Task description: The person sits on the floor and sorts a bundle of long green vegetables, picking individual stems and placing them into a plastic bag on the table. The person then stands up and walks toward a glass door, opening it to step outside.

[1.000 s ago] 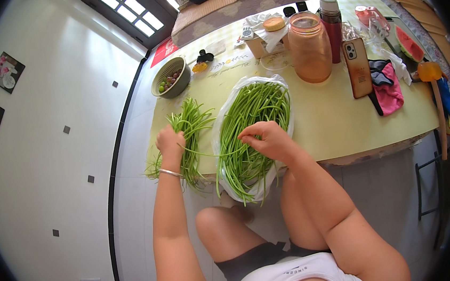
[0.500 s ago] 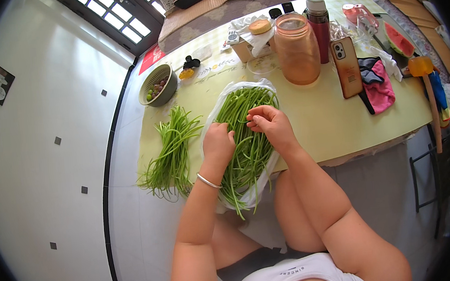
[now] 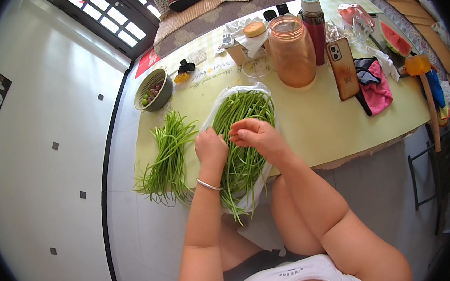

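Observation:
Long green vegetable stems (image 3: 243,109) lie in a large heap on a white plastic bag (image 3: 207,121), hanging over the table's near edge. To its left is a smaller pile of similar stems (image 3: 168,153). My left hand (image 3: 212,148), with a silver bangle on the wrist, is closed above the heap's left side; what its fingers pinch is hidden. Just right of it, my right hand (image 3: 257,139) hovers over the heap with thumb and fingers drawn together. Anything between those fingertips is too small to make out. The two hands are close but apart.
A grey-green colander of grapes (image 3: 154,90) stands at the far left, near a black hair clip (image 3: 186,66). Further right are an orange translucent jar (image 3: 292,54), a red thermos (image 3: 314,28), a phone (image 3: 343,68) standing upright, a pink cloth (image 3: 378,89) and cut watermelon (image 3: 395,40).
My right hand has come left and slightly nearer, closer to my left hand. My left hand has shifted slightly left and nearer. The whole view has shifted a little.

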Action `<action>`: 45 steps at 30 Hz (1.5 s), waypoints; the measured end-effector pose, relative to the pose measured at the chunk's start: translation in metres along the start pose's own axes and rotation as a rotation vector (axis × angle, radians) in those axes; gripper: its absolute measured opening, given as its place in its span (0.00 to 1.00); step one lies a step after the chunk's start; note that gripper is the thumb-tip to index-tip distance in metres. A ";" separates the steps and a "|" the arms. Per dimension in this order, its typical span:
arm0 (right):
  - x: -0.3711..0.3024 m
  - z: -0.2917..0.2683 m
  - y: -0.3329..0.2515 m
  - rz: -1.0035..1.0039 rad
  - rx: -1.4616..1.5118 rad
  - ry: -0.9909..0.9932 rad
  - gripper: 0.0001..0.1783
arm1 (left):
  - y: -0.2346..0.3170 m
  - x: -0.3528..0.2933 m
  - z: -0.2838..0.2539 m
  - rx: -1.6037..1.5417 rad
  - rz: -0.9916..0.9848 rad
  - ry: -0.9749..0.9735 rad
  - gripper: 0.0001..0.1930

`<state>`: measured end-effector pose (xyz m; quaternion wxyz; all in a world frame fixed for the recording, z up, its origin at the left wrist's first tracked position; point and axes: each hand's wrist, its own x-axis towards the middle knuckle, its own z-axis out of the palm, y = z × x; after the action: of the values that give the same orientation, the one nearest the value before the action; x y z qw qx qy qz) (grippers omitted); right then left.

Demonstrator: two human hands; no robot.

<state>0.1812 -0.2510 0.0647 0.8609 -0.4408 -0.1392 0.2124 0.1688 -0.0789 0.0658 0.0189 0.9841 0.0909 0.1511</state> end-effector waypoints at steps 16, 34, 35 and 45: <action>0.005 -0.007 0.005 0.261 0.100 0.036 0.22 | 0.019 -0.033 -0.047 -0.394 0.100 0.177 0.09; -0.007 0.008 -0.009 0.019 0.161 0.158 0.15 | 0.027 -0.056 -0.049 -0.770 0.126 0.286 0.06; -0.008 0.009 -0.010 0.012 0.179 0.157 0.15 | 0.028 -0.057 -0.050 -0.790 0.123 0.279 0.06; -0.011 0.010 -0.014 0.020 0.236 0.064 0.18 | 0.025 -0.056 -0.045 -0.763 0.163 0.353 0.07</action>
<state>0.1711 -0.2563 0.0818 0.9086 -0.3444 -0.0814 0.2218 0.1069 -0.1132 0.0935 0.3537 0.8697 -0.0476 0.3409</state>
